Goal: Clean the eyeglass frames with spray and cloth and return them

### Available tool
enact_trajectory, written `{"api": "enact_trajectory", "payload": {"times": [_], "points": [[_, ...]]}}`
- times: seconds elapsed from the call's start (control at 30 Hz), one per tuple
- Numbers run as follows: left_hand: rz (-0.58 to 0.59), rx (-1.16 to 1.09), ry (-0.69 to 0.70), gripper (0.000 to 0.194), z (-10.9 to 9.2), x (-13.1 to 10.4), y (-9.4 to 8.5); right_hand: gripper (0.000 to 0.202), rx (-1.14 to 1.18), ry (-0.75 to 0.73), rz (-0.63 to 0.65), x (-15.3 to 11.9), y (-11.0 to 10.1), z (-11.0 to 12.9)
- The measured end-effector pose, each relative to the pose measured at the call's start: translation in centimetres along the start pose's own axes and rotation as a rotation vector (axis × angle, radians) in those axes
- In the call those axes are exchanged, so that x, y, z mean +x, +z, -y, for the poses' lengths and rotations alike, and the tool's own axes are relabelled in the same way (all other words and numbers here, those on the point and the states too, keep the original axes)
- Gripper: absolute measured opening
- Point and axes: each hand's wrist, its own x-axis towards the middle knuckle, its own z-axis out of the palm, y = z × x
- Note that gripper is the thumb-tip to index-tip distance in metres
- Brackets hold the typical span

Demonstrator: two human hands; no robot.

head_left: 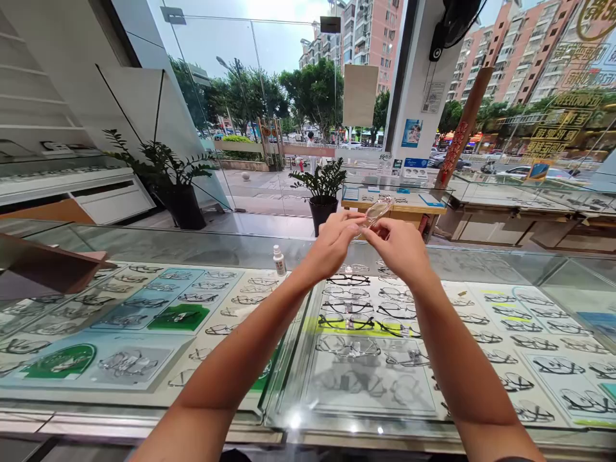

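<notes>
Both my arms reach forward over a glass display case (216,247). Between my hands is a pair of clear-framed glasses (378,210), raised above the far part of the case. My left hand (338,239) is closed on its left side, fingers pointing right. My right hand (395,245) pinches its near, lower edge with thumb and fingers. One lens stands up tilted above the fingertips; the rest of the frame is partly hidden by my fingers. A small white bottle (279,260) stands upright on the glass, left of my left hand.
Rows of eyeglasses (347,293) lie inside the case under the glass. A brown tray-like object (48,260) is at the left. Beyond the case are potted plants (323,186), a wooden table (426,206) and a glass storefront; a person (310,144) is outside.
</notes>
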Motion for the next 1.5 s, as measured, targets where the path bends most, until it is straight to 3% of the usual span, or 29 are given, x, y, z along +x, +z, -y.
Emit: {"api": "enact_trajectory", "payload": {"times": [0.17, 0.4, 0.6, 0.77, 0.87, 1.03, 1.17, 1.33, 1.5], "points": [[-0.027, -0.124, 0.046, 0.039, -1.3, -0.3, -0.8, 0.03, 0.093, -0.075, -0.058, -0.2, -0.2, 0.1], [-0.179, -0.172, -0.014, 0.022, -0.2, 0.6, -1.1, 0.033, 0.158, -0.16, -0.07, -0.2, -0.5, -0.2], [-0.014, -0.351, 0.038, 0.029, 1.1, 1.0, -1.0, 0.036, 0.208, -0.199, -0.017, -0.2, -0.9, -0.4], [-0.012, -0.438, 0.012, 0.03, 1.2, 1.0, -0.7, 0.033, 0.256, -0.218, -0.019, -0.3, -1.4, -0.5], [-0.003, -0.44, -0.003, 0.032, 1.3, 1.1, -0.8, 0.031, 0.217, -0.201, -0.089, -0.5, -1.9, -0.7], [0.006, -0.365, 0.004, 0.027, 1.8, 1.0, -1.6, 0.029, 0.104, -0.099, -0.316, -0.5, -2.8, -1.5], [0.08, -0.275, -0.009, 0.025, 2.3, 0.7, -2.3, 0.026, 0.085, -0.067, -0.455, -0.2, -2.8, -2.0], [0.046, -0.422, -0.11, 0.032, 2.5, 0.7, -2.3, 0.03, 0.087, -0.201, -0.424, -0.5, -1.9, -1.1], [0.045, -0.442, -0.085, 0.039, 2.6, 0.7, -2.1, 0.03, -0.054, -0.38, -0.167, -1.1, -0.5, 0.5]]}}
